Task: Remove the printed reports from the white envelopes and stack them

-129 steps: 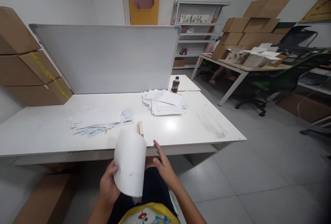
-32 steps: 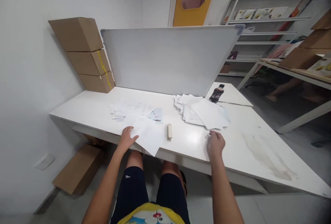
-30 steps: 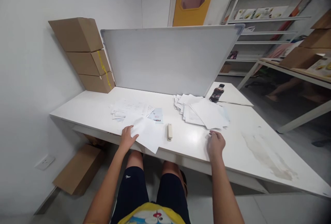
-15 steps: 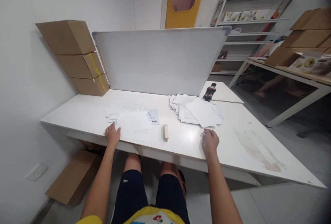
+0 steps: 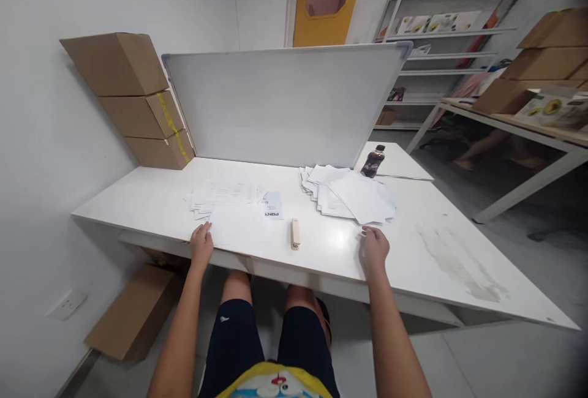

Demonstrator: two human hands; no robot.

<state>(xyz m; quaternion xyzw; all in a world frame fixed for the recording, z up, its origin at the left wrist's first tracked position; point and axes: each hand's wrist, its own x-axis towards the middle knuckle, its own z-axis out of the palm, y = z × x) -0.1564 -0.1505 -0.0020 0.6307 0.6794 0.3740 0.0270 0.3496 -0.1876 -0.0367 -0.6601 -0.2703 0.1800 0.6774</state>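
Note:
My left hand (image 5: 201,244) is at the table's front edge, its fingers closed on the left side of a white sheet of paper (image 5: 241,223). That sheet lies flat, partly over a spread of printed papers (image 5: 225,193). A pale blue printed card or leaflet (image 5: 274,207) sticks out at their right. A cream stapler (image 5: 294,234) lies on the table between my hands. My right hand (image 5: 376,246) rests on the table with curled fingers, just in front of a fanned pile of papers (image 5: 361,196). Whatever its fingertips pinch is too small to make out.
A whiteboard (image 5: 285,104) stands upright along the back of the white table (image 5: 156,196). Stacked cardboard boxes (image 5: 138,98) are at its left end. A bottle of dark drink (image 5: 373,161) stands behind the pile. A brownish stain (image 5: 463,269) marks the right side.
The white sheet by my left hand has come down flat and shifted slightly towards me and right, uncovering more of the printed papers. My right hand has stayed in place.

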